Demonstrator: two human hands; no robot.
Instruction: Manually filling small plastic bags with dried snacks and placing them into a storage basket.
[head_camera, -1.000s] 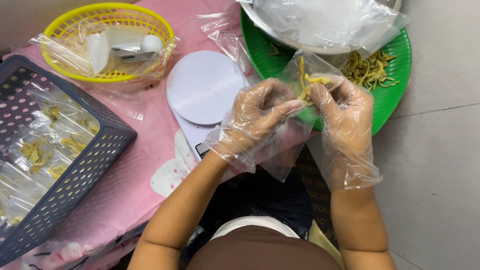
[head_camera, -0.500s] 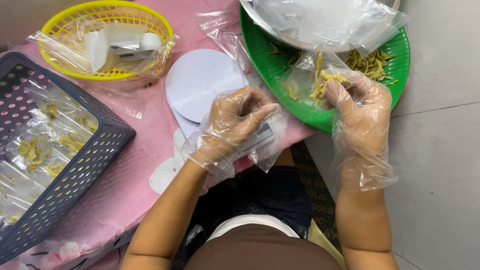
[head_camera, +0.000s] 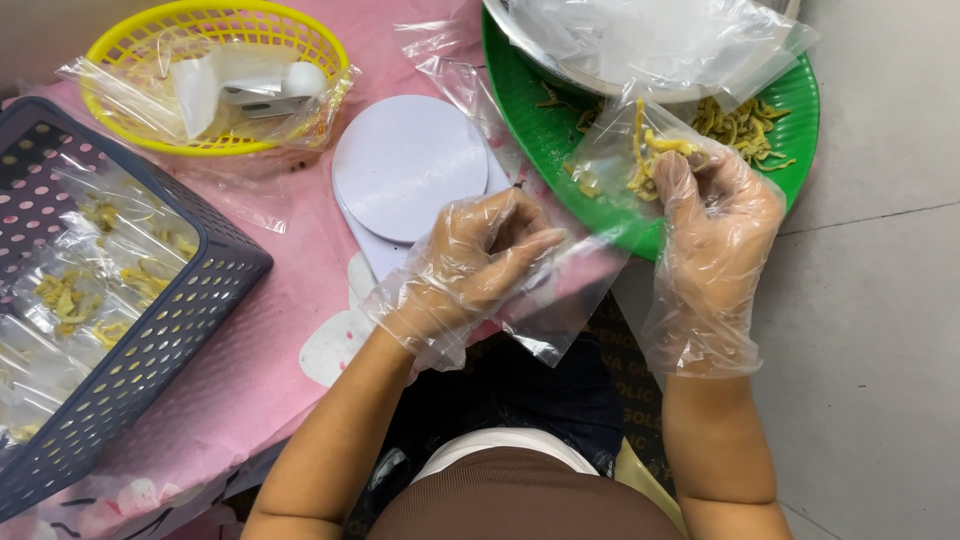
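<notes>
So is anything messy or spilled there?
A little. Loose yellow strips lie scattered on the green tray, not in a bag. The right hand pinches a few at the mouth of a clear bag, which the left hand holds. Nothing looks broken.

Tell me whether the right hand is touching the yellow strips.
Touching. The head view shows the gloved right hand pinching yellow strips at its fingertips, above the green tray.

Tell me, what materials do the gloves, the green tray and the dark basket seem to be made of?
Gloves, as on the left hand: thin clear plastic film, loose and wrinkled. Green tray: likely moulded plastic, with a glossy rim. Dark basket: likely rigid plastic, matte, with punched holes.
</notes>
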